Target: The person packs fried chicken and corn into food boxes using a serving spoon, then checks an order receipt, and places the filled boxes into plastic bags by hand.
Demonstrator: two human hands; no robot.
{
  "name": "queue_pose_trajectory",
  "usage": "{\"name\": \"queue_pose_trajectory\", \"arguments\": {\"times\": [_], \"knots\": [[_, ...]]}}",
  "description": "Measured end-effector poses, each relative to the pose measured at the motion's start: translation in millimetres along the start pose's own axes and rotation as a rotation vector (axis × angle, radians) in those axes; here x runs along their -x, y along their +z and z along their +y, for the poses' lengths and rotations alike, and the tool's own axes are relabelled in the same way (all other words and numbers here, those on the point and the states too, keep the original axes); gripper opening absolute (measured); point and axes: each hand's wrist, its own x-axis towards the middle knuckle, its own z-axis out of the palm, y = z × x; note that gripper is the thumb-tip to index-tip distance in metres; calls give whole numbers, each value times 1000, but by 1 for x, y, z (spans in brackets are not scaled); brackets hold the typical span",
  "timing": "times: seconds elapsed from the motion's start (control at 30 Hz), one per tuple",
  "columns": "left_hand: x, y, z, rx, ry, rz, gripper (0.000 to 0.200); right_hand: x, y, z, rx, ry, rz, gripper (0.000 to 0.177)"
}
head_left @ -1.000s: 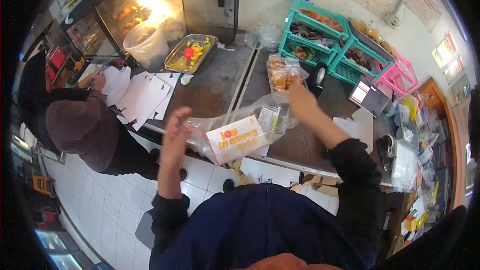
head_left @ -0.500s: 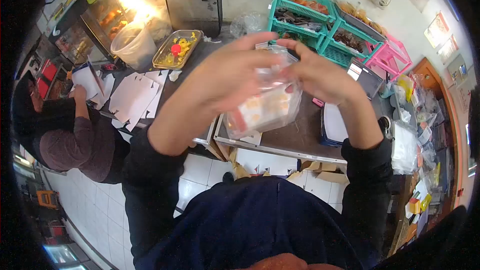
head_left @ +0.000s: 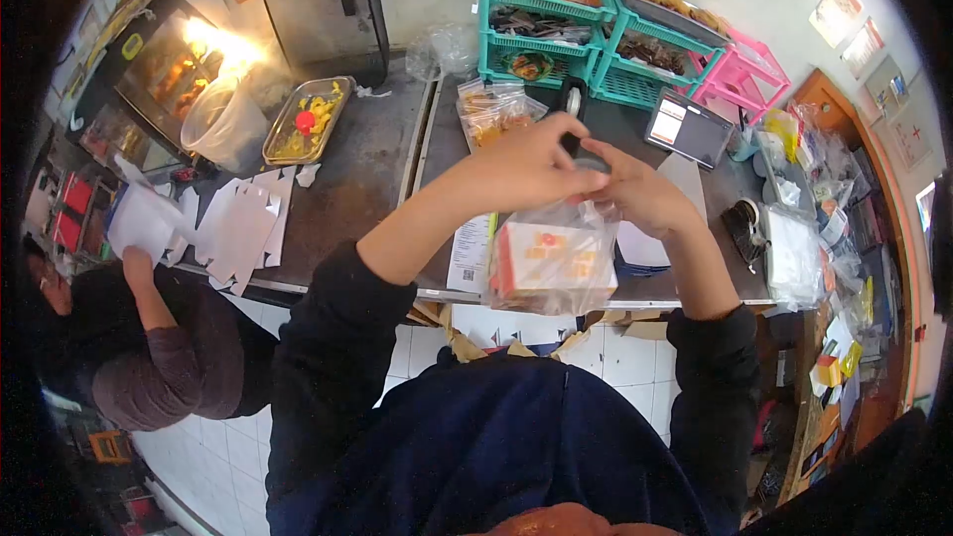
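A clear plastic bag hangs below my two hands with a white and orange printed box inside it. My left hand is closed at the gathered top of the bag. Opposite it, my right hand also grips the bag's top, its fingertips close to those of the left. The bag's mouth is mostly hidden by my fingers. Behind my left wrist lies a printed paper slip on the dark counter. Small clear packets with orange-brown contents lie beyond my left hand.
Teal basket racks and a tablet stand at the back. At left are a tray of yellow pieces, a plastic bucket and white cardboard sheets. Another person's hand holds white card. A stack of plastic bags lies right.
The bagged box has come lower and nearer my body, now hanging below both hands. My view has shifted right. The other person's white card has moved.
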Motion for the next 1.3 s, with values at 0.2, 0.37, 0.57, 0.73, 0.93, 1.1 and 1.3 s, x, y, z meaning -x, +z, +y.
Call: {"name": "queue_pose_trajectory", "arguments": {"times": [0.2,0.37,0.57,0.73,0.93,1.1,1.3], "knots": [[-9,68,-106,-443,213,144,77,0,16,31,-254,-121,33,40],[-43,137,-146,226,185,222,60,10,33,33,302,-329,36,37],[-54,166,-174,238,199,437,22,-8,-23,163,984,-451,168,85],[-58,151,-149,-140,435,312,32,-34,4,208,952,-426,118,94],[-65,145,-117,-482,305,105,30,-45,6,208,384,-354,-35,64],[-70,131,-148,-245,263,150,31,-43,18,216,202,-411,74,37],[-49,127,-169,-80,293,13,60,-52,31,229,385,-608,187,19]]}}
